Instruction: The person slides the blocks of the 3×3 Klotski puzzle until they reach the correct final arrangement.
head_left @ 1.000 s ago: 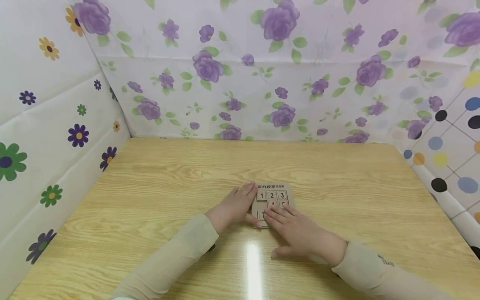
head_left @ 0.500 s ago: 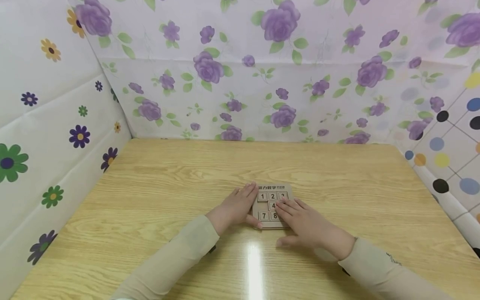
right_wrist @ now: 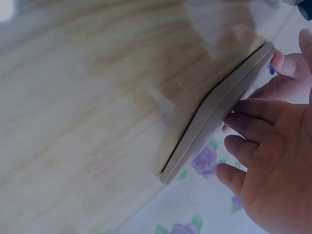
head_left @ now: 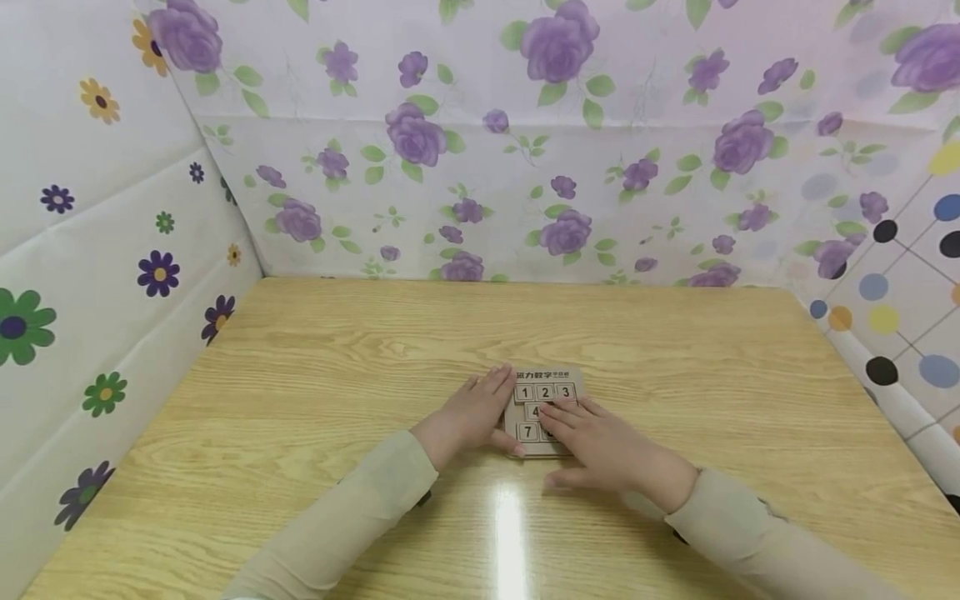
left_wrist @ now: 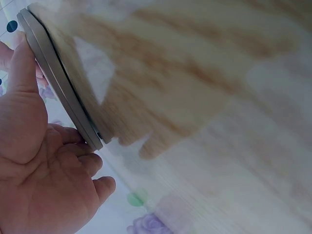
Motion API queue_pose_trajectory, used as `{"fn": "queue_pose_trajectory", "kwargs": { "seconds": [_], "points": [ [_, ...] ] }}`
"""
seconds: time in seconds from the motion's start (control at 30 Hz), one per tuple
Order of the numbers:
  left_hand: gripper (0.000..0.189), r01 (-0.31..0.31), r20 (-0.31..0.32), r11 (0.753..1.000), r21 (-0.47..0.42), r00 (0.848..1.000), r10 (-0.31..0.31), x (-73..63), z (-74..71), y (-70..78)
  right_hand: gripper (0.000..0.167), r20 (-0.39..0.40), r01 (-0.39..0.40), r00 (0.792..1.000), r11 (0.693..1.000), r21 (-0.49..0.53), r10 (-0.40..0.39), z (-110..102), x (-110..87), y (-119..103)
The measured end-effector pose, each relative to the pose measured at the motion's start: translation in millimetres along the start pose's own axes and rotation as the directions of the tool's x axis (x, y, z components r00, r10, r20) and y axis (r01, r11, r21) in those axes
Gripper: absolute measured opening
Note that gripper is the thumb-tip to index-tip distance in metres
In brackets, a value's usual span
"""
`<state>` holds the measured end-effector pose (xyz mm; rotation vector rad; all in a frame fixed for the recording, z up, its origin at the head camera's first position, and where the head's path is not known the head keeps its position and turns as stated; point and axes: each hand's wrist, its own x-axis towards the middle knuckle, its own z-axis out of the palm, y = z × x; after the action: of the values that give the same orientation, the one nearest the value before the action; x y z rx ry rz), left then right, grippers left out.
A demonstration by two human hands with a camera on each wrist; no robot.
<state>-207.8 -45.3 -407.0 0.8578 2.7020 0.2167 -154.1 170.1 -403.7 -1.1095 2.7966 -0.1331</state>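
A sliding number puzzle (head_left: 546, 451) in a light wooden frame lies flat on the table. My left hand (head_left: 472, 413) holds its left side, thumb at the near corner and fingers along the upper edge. From the left wrist, the board's edge (left_wrist: 61, 80) shows between thumb and fingers. My right hand (head_left: 606, 446) reaches over the right side, its nearly straight fingertips on the middle row beside the 4 tile (head_left: 533, 412). Tiles 1, 2, 3 and 7 show; the fingers cover the middle row's right part and most of the bottom row. A bare gap lies left of the 4.
The wooden table (head_left: 360, 333) surrounds the puzzle. A purple-flowered cloth (head_left: 480, 167) hangs behind it, a flower-print cloth (head_left: 120, 333) on the left and a dotted one (head_left: 907, 333) on the right.
The right fingers moved up and right from the bottom row, then slid left along the middle row. The 4 tile has shifted left since half a second ago. The left hand stayed put.
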Motion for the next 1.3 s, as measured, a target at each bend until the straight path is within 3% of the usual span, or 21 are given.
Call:
{"fn": "queue_pose_trajectory", "kwargs": {
  "seconds": [0.4, 0.8, 1.3],
  "points": [
    [0.115, -0.004, -0.004, 1.000, -0.001, 1.000, 0.004, 4.2, 2.1, -1.8, 0.084, 0.036, -0.016, 0.999, 0.999, 0.048, 0.014, 0.5, 10.1, -3.9],
    [0.113, -0.023, 0.003, 0.999, -0.031, 1.000, 0.024, 0.8, -1.3, -1.6, 0.077, -0.024, -0.092, 0.995, 0.994, 0.060, 0.094, -2.9, -10.4, 17.8],
    [0.115, -0.023, 0.010, 0.999, -0.025, 1.000, 0.023, 2.4, -1.4, -2.8, 0.074, -0.020, -0.075, 0.997, 0.996, 0.056, 0.076, -5.2, -20.6, 17.1]
  ]
}}
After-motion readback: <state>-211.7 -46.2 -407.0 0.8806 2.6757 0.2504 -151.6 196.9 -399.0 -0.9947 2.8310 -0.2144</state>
